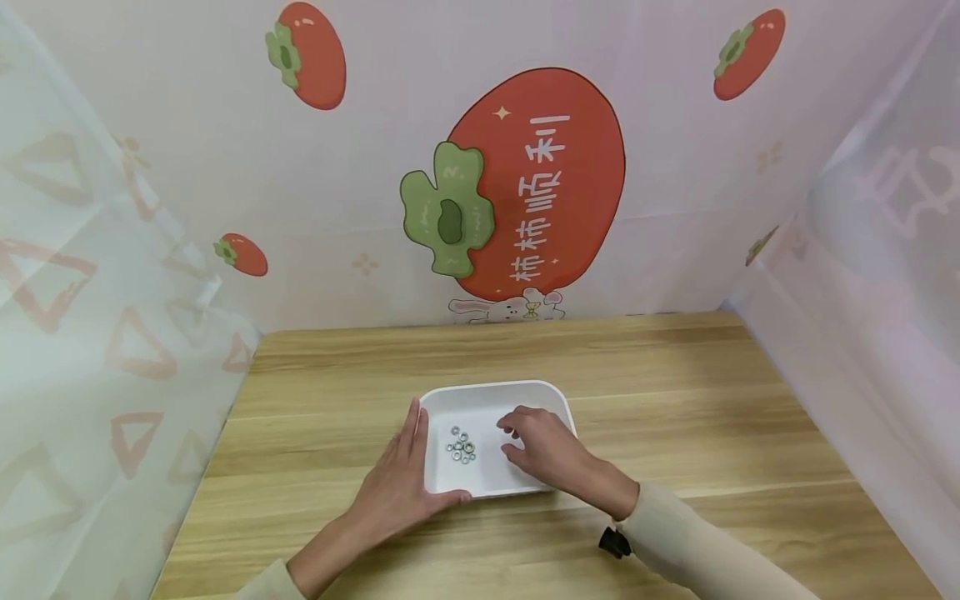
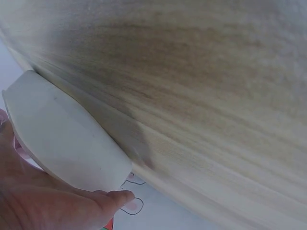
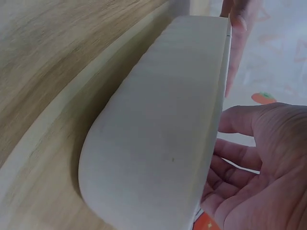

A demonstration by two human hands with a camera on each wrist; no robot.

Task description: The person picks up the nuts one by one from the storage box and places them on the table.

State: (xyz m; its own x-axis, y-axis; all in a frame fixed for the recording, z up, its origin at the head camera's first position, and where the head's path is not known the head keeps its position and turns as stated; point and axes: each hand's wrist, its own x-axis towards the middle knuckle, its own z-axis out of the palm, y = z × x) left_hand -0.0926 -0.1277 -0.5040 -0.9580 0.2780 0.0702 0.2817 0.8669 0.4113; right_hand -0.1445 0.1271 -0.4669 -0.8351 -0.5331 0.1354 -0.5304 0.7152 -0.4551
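Observation:
A white tray [image 1: 495, 485] sits on the wooden table, with several small metal nuts [image 1: 461, 446] clustered in its left half. My left hand [image 1: 393, 487] rests against the tray's left front corner, fingers straight along the left side and thumb along the front edge. In the left wrist view, that hand [image 2: 53, 201] lies along the rim of the tray [image 2: 67, 132]. Over the right half of the tray hovers my right hand [image 1: 551, 446], its fingers loosely bent and nothing visible in them. The right wrist view shows this hand [image 3: 259, 163] beyond the tray wall [image 3: 148, 129].
The wooden table [image 1: 337, 375] extends around the tray on all sides. Behind it hangs a pale cloth backdrop [image 1: 360, 183] with printed persimmons, and cloth walls flank both sides. A small black object [image 1: 615, 543] is at the right sleeve.

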